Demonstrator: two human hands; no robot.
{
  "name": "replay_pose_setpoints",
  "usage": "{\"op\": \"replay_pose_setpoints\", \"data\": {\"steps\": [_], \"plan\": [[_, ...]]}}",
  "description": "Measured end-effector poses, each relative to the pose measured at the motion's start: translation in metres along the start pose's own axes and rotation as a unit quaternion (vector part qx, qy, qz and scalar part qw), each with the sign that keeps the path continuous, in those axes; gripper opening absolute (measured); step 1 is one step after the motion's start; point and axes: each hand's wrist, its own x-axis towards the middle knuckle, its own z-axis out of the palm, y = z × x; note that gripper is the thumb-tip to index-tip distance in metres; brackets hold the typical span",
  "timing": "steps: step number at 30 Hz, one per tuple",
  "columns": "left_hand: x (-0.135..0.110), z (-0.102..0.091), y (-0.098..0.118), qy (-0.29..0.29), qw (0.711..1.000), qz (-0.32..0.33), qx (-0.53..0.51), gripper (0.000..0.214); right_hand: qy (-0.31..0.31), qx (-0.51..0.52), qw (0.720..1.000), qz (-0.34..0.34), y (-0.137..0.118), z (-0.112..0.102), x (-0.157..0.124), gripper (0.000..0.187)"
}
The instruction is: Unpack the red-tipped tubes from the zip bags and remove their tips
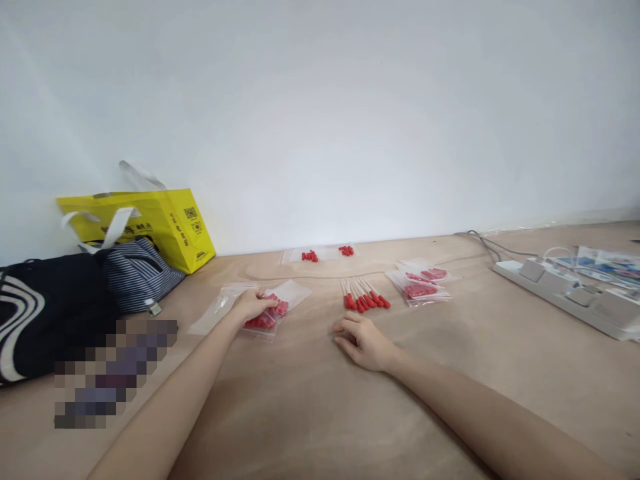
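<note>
My left hand [253, 305] is over a pile of clear plastic bags [265, 330] with red pieces inside, its fingertips closed on the top bag. Resting on the table, my right hand [365, 341] is loosely curled, with a gap between thumb and fingers and nothing in it. Just beyond it lies a fanned row of thin pale sticks with red ends [367, 300]. Another stack of clear bags with red pieces [420, 288] is to the right of the sticks. Small red pieces [310, 256] lie in two clusters on clear plastic near the wall.
On the left stand a yellow bag [193, 233], a striped pouch [143, 277] and a black bag [55, 307]. A pixelated item [120, 373] lies before them. A white power strip [565, 297] with plugs and printed papers [600, 263] are at right. A wall closes the back.
</note>
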Motion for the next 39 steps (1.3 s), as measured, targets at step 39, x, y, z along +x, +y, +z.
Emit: {"op": "replay_pose_setpoints", "data": {"steps": [39], "plan": [[-0.084, 0.035, 0.044, -0.267, 0.847, -0.085, -0.452, 0.064, 0.035, -0.033, 0.997, 0.058, -0.020, -0.008, 0.018, 0.012]]}}
